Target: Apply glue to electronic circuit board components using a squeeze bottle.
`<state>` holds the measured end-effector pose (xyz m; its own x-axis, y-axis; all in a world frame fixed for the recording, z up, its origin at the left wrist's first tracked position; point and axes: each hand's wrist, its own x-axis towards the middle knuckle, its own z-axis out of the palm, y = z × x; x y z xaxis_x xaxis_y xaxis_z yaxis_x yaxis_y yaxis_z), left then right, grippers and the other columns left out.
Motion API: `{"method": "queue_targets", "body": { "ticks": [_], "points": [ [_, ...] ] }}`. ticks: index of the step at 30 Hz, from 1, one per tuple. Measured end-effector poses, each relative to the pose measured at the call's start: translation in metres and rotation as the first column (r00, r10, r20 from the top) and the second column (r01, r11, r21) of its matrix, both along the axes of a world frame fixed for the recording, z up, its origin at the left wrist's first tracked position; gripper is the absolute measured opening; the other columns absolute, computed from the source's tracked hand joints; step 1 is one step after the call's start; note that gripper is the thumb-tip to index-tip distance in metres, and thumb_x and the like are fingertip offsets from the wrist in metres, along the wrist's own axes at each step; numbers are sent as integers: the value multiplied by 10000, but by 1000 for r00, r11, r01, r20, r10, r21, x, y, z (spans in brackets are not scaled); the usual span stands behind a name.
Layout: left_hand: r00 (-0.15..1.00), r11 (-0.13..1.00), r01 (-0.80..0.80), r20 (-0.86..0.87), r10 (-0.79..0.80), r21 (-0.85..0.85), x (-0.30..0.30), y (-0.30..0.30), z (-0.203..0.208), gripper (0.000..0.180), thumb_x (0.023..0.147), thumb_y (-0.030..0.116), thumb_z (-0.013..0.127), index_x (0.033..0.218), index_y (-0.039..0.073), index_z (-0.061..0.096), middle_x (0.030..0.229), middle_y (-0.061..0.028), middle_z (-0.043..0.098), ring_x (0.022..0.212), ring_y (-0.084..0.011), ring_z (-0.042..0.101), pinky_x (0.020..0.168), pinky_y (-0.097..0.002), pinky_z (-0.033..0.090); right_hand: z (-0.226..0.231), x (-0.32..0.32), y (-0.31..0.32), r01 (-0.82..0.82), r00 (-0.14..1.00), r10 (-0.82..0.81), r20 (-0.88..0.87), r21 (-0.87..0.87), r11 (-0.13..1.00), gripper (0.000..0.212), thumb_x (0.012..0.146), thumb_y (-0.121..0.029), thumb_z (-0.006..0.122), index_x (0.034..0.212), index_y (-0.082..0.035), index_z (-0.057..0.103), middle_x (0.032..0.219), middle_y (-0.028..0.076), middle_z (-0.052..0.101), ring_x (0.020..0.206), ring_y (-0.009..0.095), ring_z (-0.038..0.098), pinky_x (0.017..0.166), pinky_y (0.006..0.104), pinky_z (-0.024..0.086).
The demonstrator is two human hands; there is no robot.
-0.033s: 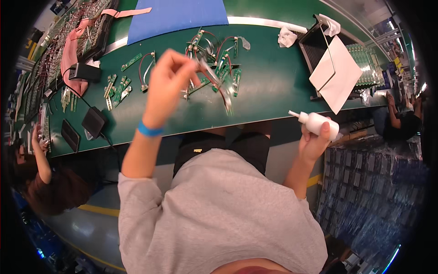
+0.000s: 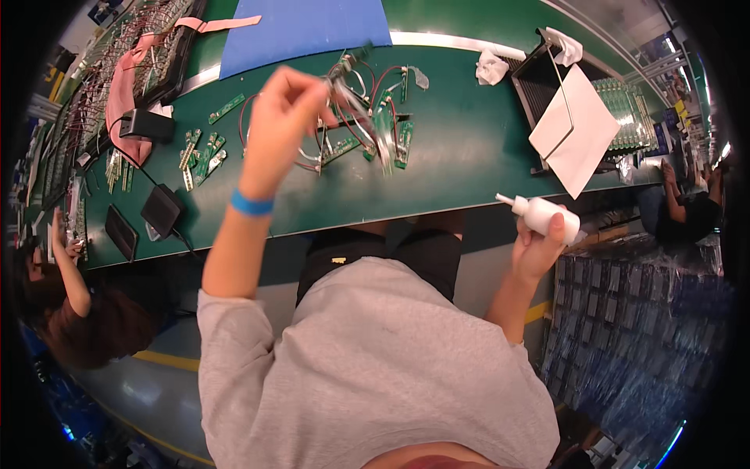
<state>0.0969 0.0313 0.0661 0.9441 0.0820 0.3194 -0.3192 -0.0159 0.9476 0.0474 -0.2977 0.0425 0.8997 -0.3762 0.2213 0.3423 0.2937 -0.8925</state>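
My left hand [image 2: 283,129] is raised over the green bench, thumb and fingertips pinched on a wired circuit board [image 2: 355,105] smeared by motion. Its wires and one green end hang to the right of my fingers. Beneath and beyond it lies a loose cluster of narrow green circuit boards [image 2: 404,142] joined by red, black and white wires. Off the bench's front edge, my right hand [image 2: 539,246] is wrapped round a white squeeze bottle [image 2: 551,219]. The bottle lies tilted in my grip, its thin nozzle pointing left.
Small loose boards [image 2: 205,156] lie left, near a black box with a cable [image 2: 162,207]. A blue mat [image 2: 305,31] is at the back. Right stands a black rack [image 2: 539,86] with a white sheet and upright boards. People work at both sides.
My left hand has shifted slightly up and left, and the wired circuit board in it has swung. My right hand with the squeeze bottle stays almost still.
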Motion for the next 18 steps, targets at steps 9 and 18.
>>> {"method": "queue_targets", "body": {
  "ticks": [9, 18],
  "points": [
    [985, 972, -153, -102, 137, -178, 174, 92, -6, 126, 835, 138, 497, 890, 41, 439, 899, -140, 612, 699, -131, 577, 512, -193, 362, -18, 0, -16, 115, 993, -115, -28, 8, 993, 342, 730, -282, 612, 858, -16, 440, 643, 47, 459, 389, 57, 329, 337, 174, 226],
    [969, 854, 244, 83, -232, -459, 158, 81, 15, 67, 844, 100, 473, 884, 49, 456, 939, -193, 573, 761, -188, 562, 603, -257, 410, -24, 11, -19, 30, 999, -28, -34, 81, 996, 330, 771, -329, 570, 897, -64, 419, 649, 45, 454, 399, 74, 329, 338, 183, 214]
  ]
}}
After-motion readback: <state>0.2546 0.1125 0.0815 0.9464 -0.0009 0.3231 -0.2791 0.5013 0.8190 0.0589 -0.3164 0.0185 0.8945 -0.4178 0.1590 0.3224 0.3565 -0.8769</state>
